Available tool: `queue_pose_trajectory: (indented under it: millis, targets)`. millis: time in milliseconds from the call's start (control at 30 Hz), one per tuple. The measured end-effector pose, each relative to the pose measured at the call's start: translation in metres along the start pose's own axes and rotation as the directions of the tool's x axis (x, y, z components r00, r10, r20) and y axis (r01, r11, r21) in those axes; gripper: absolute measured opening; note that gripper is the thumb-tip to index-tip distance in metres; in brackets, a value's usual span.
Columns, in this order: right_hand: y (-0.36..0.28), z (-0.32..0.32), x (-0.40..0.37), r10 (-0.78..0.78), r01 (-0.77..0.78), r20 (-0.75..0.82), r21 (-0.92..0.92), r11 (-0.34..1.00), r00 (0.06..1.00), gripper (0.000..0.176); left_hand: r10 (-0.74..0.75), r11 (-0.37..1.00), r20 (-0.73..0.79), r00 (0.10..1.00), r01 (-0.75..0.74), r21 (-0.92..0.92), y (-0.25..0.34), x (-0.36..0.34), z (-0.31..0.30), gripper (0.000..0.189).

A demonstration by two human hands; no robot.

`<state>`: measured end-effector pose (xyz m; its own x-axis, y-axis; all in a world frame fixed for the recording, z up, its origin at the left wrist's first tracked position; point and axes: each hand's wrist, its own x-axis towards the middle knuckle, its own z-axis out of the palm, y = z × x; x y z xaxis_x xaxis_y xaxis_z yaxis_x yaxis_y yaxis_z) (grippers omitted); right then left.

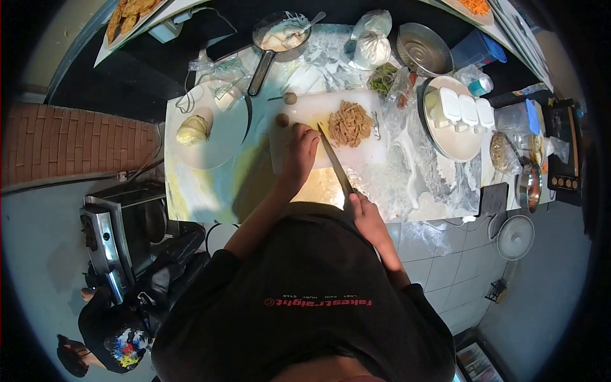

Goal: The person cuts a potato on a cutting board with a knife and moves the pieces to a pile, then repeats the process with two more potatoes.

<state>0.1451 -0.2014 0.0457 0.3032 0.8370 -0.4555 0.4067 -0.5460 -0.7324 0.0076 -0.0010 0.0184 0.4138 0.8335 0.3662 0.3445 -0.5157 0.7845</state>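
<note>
A long knife (335,160) is held in my right hand (367,219), its blade pointing away from me with the tip over the white cutting board (363,155). My left hand (302,151) rests at the board's left part, fingers curled beside the knife tip; whatever it may hold is too small to make out. To the right of the tip lies a pile of brown cut strips (350,124). Two small round brownish pieces, one upper (290,99) and one lower (282,120), sit near the board's left edge.
A large white plate (219,137) with a pale cabbage-like piece (193,130) stands left. Behind are a pan (280,39), plastic bags (372,48) and a metal bowl (425,49). White containers (468,110) sit on a right-hand plate (459,151). Another person (114,331) is at lower left.
</note>
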Motion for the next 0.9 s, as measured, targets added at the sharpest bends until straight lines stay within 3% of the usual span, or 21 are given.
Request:
queue_pose_trajectory:
  millis: [200,300,367,467,900]
  targets:
    - [-0.024,-0.009,0.008,0.087,-0.088,-0.041,-0.046,0.995,0.995,0.05,0.023,0.998,0.051,0.998,-0.026,0.056,-0.011,-0.012,-0.001,0.013]
    - [-0.03,-0.009,0.007,0.067,-0.071,-0.076,-0.049,0.996,0.995,0.045,-0.047,0.999,0.079,0.996,0.046,0.012,-0.01,-0.014,0.003,0.014]
    - [-0.034,-0.009,0.004,0.038,-0.044,-0.102,-0.056,0.997,0.994,0.043,0.073,0.97,0.096,0.993,-0.093,0.224,-0.005,-0.007,-0.004,0.015]
    - [-0.04,-0.012,0.0,0.053,-0.059,-0.063,-0.089,0.994,0.997,0.041,0.162,0.932,0.047,0.986,-0.168,0.322,-0.009,-0.003,-0.012,0.017]
    - [-0.029,-0.001,0.002,0.054,-0.057,-0.029,-0.091,0.994,0.998,0.045,0.092,0.883,0.082,0.992,-0.12,0.454,-0.002,-0.015,-0.017,0.034]
